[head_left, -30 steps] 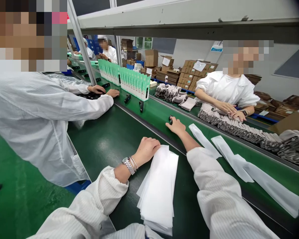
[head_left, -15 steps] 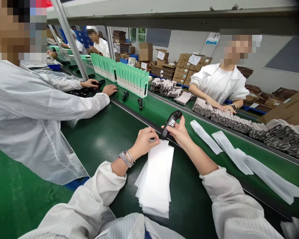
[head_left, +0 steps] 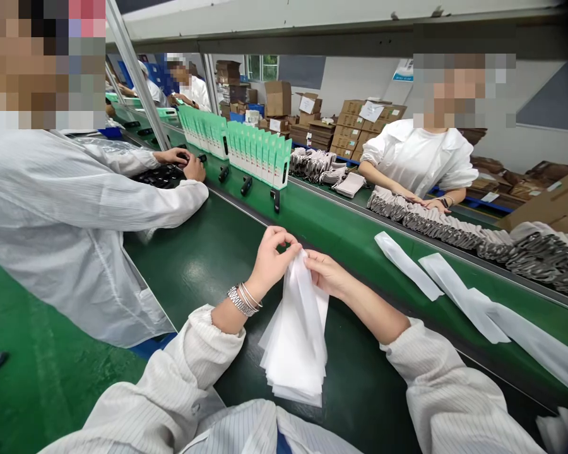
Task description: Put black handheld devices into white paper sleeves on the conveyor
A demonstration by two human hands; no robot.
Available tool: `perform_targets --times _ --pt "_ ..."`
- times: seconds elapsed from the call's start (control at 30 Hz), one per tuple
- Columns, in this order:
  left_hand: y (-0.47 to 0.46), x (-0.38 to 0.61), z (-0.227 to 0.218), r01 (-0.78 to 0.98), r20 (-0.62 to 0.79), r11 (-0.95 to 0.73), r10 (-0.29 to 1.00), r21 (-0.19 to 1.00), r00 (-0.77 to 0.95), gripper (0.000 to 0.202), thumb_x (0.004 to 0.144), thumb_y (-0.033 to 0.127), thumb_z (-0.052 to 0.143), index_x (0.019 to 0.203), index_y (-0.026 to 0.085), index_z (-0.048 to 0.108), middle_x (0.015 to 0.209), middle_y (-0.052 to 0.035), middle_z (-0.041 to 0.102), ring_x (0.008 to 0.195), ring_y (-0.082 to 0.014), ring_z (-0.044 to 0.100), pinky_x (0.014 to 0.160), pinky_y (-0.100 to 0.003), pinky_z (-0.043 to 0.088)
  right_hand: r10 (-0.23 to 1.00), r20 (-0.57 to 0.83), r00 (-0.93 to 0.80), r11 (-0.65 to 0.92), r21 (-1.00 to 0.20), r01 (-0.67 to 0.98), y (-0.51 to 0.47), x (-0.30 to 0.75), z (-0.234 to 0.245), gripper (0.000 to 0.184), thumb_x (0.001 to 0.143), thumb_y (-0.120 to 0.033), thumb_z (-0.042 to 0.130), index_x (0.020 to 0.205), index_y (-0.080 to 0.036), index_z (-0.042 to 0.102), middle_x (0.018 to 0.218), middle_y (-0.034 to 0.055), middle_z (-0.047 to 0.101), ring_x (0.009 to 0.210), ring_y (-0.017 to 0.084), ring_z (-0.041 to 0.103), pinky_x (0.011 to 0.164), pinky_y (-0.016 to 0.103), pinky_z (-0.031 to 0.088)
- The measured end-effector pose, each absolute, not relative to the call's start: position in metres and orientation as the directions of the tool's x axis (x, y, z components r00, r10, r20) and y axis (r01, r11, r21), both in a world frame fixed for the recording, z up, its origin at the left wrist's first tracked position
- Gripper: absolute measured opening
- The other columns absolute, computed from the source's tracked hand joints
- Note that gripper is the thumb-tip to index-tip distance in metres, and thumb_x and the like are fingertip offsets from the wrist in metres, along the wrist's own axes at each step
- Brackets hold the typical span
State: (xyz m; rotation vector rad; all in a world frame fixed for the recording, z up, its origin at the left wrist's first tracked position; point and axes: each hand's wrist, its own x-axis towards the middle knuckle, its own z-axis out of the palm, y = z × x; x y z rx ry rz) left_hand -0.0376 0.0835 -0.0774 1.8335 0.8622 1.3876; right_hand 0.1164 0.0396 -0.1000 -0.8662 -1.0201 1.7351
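Note:
My left hand (head_left: 269, 261) pinches the top edge of a white bag (head_left: 304, 296) and holds it raised off the stack of white bags (head_left: 293, 369) on the dark green bench. My right hand (head_left: 329, 275) is closed on the same bag's top edge from the right, its fingertips hidden behind the plastic. The black device that the right hand held a moment ago is out of sight. A bracelet and watch sit on my left wrist.
Beyond my hands runs the green conveyor belt (head_left: 345, 227), with black devices (head_left: 246, 185) and long white bags (head_left: 409, 266) on it. Green boxes (head_left: 260, 157) stand in a row. A person (head_left: 76, 208) works at my left, another (head_left: 421, 164) opposite over grey pouches (head_left: 454, 233).
My right hand took a black device off the belt and brought it to the bags. Now both hands hold one bag lifted and the device no longer shows.

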Motion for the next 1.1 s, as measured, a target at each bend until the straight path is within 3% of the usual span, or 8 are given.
perform_targets --times 0.13,0.2,0.27,0.33,0.5,0.73,0.93,1.1 --pt "0.092 -0.045 -0.090 0.214 0.438 -0.496 0.858 0.841 0.267 0.008 0.085 0.022 0.062 0.079 0.018 0.065 0.092 -0.0030 0.055 0.083 -0.0140 0.053 0.078 -0.028 0.046 0.998 -0.045 -0.054 -0.056 -0.973 -0.223 0.057 0.147 -0.090 0.042 0.078 -0.057 0.068 0.096 -0.022 0.053 0.072 -0.0006 0.061 0.062 0.016 0.060 0.060 0.028 0.050" --pt "0.096 -0.049 -0.097 0.369 0.353 -0.461 0.877 0.807 0.326 0.011 0.086 0.029 0.063 0.082 0.019 0.066 0.092 -0.0025 0.056 0.079 -0.0141 0.052 0.076 -0.029 0.044 0.974 0.080 0.213 0.070 -0.996 0.052 0.075 0.178 -0.086 0.038 0.083 -0.059 0.056 0.094 -0.022 0.051 0.071 0.0000 0.058 0.062 0.017 0.058 0.059 0.030 0.049" --pt "0.100 -0.052 -0.104 0.526 0.249 -0.435 0.887 0.730 0.389 0.018 0.081 0.037 0.068 0.085 0.020 0.066 0.091 -0.0021 0.057 0.080 -0.0161 0.053 0.077 -0.032 0.042 0.852 0.275 0.445 0.067 -0.901 0.429 0.095 0.216 -0.084 0.032 0.087 -0.053 0.046 0.085 -0.021 0.050 0.071 0.0011 0.053 0.065 0.018 0.055 0.063 0.031 0.048" --pt "0.101 -0.053 -0.109 0.618 0.174 -0.445 0.876 0.648 0.449 0.020 0.079 0.039 0.070 0.085 0.020 0.066 0.090 -0.0019 0.058 0.085 -0.0188 0.055 0.081 -0.034 0.039 0.773 0.361 0.521 -0.035 -0.796 0.604 0.113 0.250 -0.086 0.024 0.089 -0.042 0.043 0.083 -0.020 0.050 0.076 0.0045 0.054 0.077 0.021 0.054 0.076 0.036 0.047" --pt "0.097 -0.045 -0.112 0.616 0.246 -0.579 0.804 0.535 0.542 0.020 0.093 0.025 0.052 0.079 0.020 0.065 0.081 -0.0008 0.061 0.085 -0.0180 0.055 0.080 -0.034 0.033 0.803 0.392 0.448 -0.222 -0.501 0.837 0.144 0.266 -0.101 0.028 0.082 -0.018 0.052 0.109 -0.014 0.056 0.112 0.0175 0.057 0.110 0.030 0.049 0.099 0.047 0.037" --pt "0.092 -0.045 -0.114 0.529 0.362 -0.678 0.727 0.510 0.584 0.020 0.098 0.021 0.043 0.089 0.020 0.060 0.084 0.0020 0.064 0.082 -0.0144 0.054 0.086 -0.034 0.031 0.984 0.160 -0.072 0.128 -0.378 0.917 0.223 0.157 -0.110 0.059 0.089 -0.036 0.055 0.145 -0.029 0.038 0.119 0.0110 0.056 0.110 0.029 0.053 0.096 0.044 0.043" --pt "0.091 -0.053 -0.113 0.494 0.384 -0.724 0.681 0.481 0.624 0.017 0.099 0.023 0.043 0.090 0.021 0.058 0.088 0.0012 0.062 0.085 -0.0147 0.052 0.093 -0.034 0.032 0.976 0.100 0.193 -0.100 -0.586 0.805 0.270 0.133 -0.131 0.029 0.088 -0.025 0.053 0.117 -0.020 0.057 0.126 0.0147 0.050 0.122 0.032 0.044 0.107 0.051 0.032" --pt "0.094 -0.054 -0.111 0.510 0.403 -0.692 0.717 0.512 0.568 0.012 0.091 0.029 0.062 0.083 0.020 0.062 0.096 -0.0013 0.060 0.095 -0.0170 0.053 0.097 -0.036 0.032 0.952 0.078 0.297 -0.139 -0.751 0.645 0.244 0.154 -0.133 0.037 0.090 -0.021 0.040 0.126 -0.020 0.040 0.106 0.0084 0.059 0.096 0.021 0.061 0.087 0.039 0.051"
